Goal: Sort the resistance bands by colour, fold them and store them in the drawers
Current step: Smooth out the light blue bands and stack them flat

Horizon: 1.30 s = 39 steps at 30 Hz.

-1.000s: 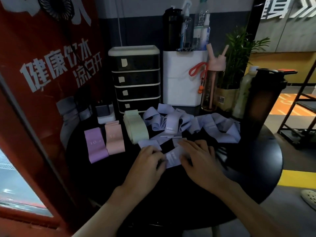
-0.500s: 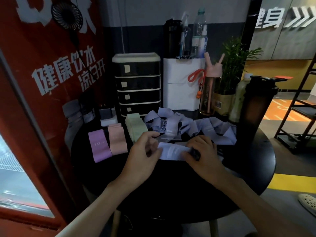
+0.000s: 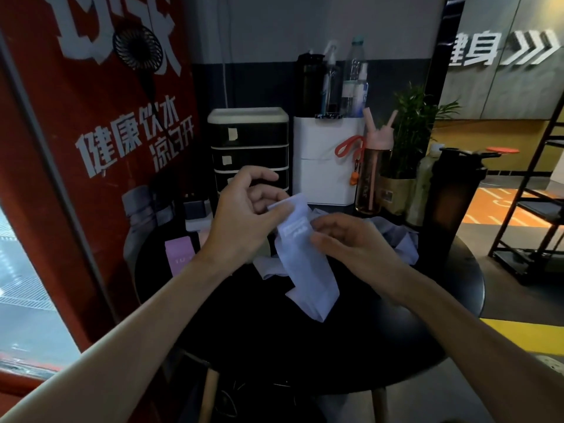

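A lavender resistance band hangs in the air over the round black table. My left hand pinches its top edge. My right hand grips it just below, at the printed label. Its lower end touches the tabletop. More lavender bands lie heaped behind my right hand. A folded purple band lies at the table's left, and my left forearm hides the other folded bands. The black drawer unit with a pale top stands at the back; its drawers are closed.
A white box with bottles on top stands right of the drawers. A pink-lidded bottle, a potted plant and a tall black shaker line the table's right rear. A red banner closes off the left.
Both hands have lifted the lavender band off the table, up and toward the drawers; it now hangs lengthwise instead of lying flat. The camera has moved closer.
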Each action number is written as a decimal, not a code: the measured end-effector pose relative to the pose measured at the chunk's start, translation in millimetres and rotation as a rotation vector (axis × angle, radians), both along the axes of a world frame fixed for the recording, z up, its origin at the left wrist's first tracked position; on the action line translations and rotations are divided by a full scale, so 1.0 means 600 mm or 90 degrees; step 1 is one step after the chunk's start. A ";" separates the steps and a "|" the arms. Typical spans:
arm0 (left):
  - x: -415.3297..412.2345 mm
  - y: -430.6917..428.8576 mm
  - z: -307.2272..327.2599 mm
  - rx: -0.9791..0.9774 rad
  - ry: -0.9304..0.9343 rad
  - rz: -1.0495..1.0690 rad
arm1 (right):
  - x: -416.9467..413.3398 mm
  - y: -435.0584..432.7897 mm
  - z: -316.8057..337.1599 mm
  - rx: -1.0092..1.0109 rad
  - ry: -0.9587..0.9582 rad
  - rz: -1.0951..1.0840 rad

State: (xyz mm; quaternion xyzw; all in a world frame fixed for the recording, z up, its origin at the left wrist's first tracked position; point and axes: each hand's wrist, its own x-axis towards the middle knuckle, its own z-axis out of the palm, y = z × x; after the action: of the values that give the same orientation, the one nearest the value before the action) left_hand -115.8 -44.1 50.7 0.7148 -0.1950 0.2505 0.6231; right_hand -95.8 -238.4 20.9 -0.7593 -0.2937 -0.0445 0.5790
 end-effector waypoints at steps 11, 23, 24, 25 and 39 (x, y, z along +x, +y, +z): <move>-0.004 -0.003 0.030 -0.034 -0.019 -0.011 | 0.011 0.029 0.072 -0.020 -0.098 -0.034; 0.007 -0.023 -0.096 -0.100 0.322 -0.256 | 0.049 0.034 0.091 0.174 -0.108 -0.263; 0.007 -0.021 -0.103 -0.094 0.329 -0.262 | 0.056 0.026 0.088 0.188 -0.104 -0.287; 0.007 -0.020 -0.108 -0.084 0.331 -0.270 | 0.065 0.017 0.083 0.202 -0.091 -0.310; 0.015 0.059 -0.126 0.223 0.403 -0.173 | 0.025 -0.137 -0.049 0.089 0.032 -0.428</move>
State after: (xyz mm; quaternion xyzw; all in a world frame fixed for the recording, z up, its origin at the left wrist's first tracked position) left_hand -106.7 -8.5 -24.9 0.8200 -0.1257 -0.1042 0.5486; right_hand -80.6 -320.6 -8.6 -0.7730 -0.0087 -0.2342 0.5896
